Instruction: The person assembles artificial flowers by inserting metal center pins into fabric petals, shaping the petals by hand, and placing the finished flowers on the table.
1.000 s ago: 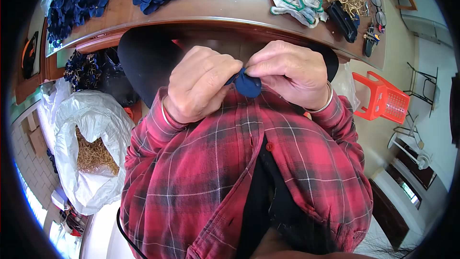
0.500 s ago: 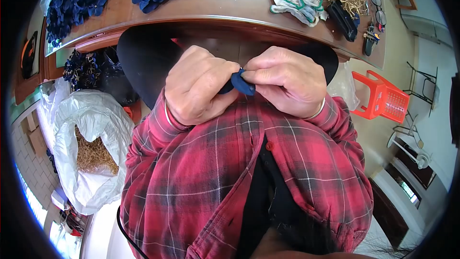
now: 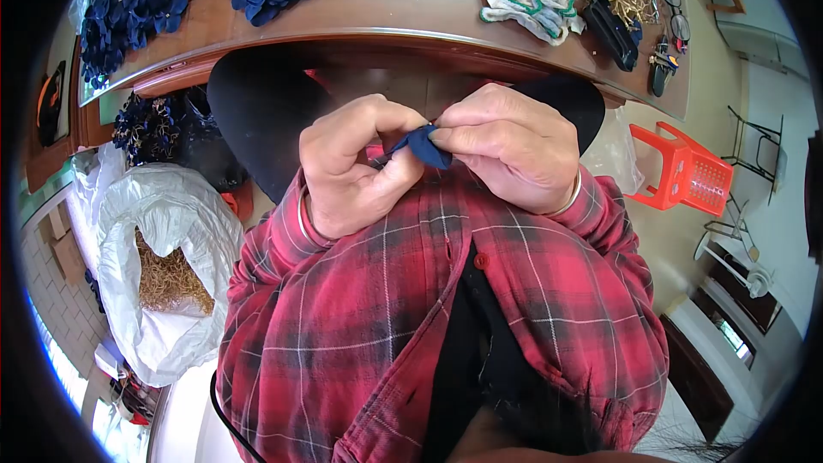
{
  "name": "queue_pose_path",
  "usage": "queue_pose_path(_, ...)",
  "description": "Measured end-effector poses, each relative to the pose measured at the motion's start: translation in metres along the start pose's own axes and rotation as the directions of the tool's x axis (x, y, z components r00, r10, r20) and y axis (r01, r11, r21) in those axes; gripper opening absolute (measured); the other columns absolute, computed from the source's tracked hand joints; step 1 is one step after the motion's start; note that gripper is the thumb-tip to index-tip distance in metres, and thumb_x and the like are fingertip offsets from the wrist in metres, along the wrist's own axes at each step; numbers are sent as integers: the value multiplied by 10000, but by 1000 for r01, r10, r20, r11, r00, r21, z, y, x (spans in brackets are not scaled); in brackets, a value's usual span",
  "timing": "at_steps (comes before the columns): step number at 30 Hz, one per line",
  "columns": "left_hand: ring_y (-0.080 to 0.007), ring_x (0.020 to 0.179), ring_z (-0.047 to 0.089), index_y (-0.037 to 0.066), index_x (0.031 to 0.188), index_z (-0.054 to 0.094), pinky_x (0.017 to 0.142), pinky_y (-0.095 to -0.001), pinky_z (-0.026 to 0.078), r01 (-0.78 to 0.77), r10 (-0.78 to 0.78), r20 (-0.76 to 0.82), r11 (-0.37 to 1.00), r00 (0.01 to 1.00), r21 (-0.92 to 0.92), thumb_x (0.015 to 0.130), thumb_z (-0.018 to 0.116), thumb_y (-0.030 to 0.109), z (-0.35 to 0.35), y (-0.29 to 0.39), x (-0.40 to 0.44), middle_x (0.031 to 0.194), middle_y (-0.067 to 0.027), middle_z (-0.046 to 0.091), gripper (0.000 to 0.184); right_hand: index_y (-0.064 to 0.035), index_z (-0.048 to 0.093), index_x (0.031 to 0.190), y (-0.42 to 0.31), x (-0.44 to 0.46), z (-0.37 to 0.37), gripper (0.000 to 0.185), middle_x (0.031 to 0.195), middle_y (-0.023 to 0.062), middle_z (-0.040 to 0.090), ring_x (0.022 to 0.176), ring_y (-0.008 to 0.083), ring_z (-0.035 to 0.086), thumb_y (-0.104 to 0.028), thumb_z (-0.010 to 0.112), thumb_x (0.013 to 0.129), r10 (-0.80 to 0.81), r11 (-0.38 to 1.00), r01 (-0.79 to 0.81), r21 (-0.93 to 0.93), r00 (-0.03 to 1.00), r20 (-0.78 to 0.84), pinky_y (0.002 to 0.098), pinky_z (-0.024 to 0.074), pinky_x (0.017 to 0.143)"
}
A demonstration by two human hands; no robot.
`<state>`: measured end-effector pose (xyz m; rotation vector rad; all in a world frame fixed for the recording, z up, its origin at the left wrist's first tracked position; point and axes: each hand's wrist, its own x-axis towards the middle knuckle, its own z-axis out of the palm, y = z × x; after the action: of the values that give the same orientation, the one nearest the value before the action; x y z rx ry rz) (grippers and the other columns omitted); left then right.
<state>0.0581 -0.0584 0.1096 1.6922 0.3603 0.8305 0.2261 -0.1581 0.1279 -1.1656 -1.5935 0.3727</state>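
Off brown wooden worktop's (image 3: 386,13) near edge: left hand (image 3: 360,165) has loosened, half-curled around folded navy-blue fabric petal (image 3: 428,148), grip unclear; right hand (image 3: 513,150) pinches it tightly, apparently steadying it.

Your left forearm (image 3: 279,240) and right forearm (image 3: 607,214) angle inward, bringing your left hand (image 3: 358,163) and right hand (image 3: 512,150) close together in front of your torso (image 3: 343,317), fingertips near one another. Your left index finger (image 3: 390,113) arches across toward the right, with a gap between it and the thumb (image 3: 399,175) near their bases. On your right, thumb and index finger press together at the tips, the wrist (image 3: 561,191) turned slightly inward.
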Motion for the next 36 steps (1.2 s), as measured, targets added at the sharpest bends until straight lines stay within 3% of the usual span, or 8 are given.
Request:
queue_pose_path(6,-185,590,497,-8,928,695,564,-275,427,-148,149,32,988,988,-41,652,674,-111,0,-8,3,756,-73,658,296,26,716,888,-3,-2,-1,194,894,133,685,689,207,603,100,753,713,8,1000,-9,-27,1000,-19,273,499,603)
queue_pose_path(11,-201,612,520,-19,971,698,586,-284,448,-177,178,96,984,979,-19,651,660,-126,-6,-11,4,788,-94,678,339,19,712,886,-5,-3,2,208,896,131,691,692,208,610,106,757,703,55,998,-55,-3,997,-49,272,506,614)
queue_pose_path(17,-221,637,563,-31,1004,695,628,-299,478,-223,222,88,975,971,2,653,670,-131,-4,-13,2,829,-108,693,366,15,711,894,-11,-1,2,222,886,128,699,706,212,627,102,765,696,126,992,-127,-13,989,-74,271,515,633)
queue_pose_path(21,-238,678,608,-38,1021,692,666,-317,504,-340,338,63,940,939,32,667,681,-130,-2,-16,2,872,-123,704,366,15,711,907,-15,-2,3,239,872,127,705,726,215,640,102,768,692,175,984,-177,-9,977,-119,271,521,648)
queue_pose_path(27,-252,701,632,-40,1032,690,690,-329,517,-379,372,85,922,924,77,682,691,-123,-1,-15,0,897,-130,709,359,21,705,899,-17,-3,1,231,855,122,705,730,215,645,93,774,691,208,977,-212,-20,971,-118,272,523,652)
queue_pose_path(36,-236,652,593,-36,995,700,660,-319,501,-314,311,80,949,947,30,684,686,-122,-2,-13,-1,839,-116,691,323,20,684,877,-10,-5,1,171,861,124,690,707,218,621,78,750,730,110,993,-112,-28,993,-49,277,503,634)
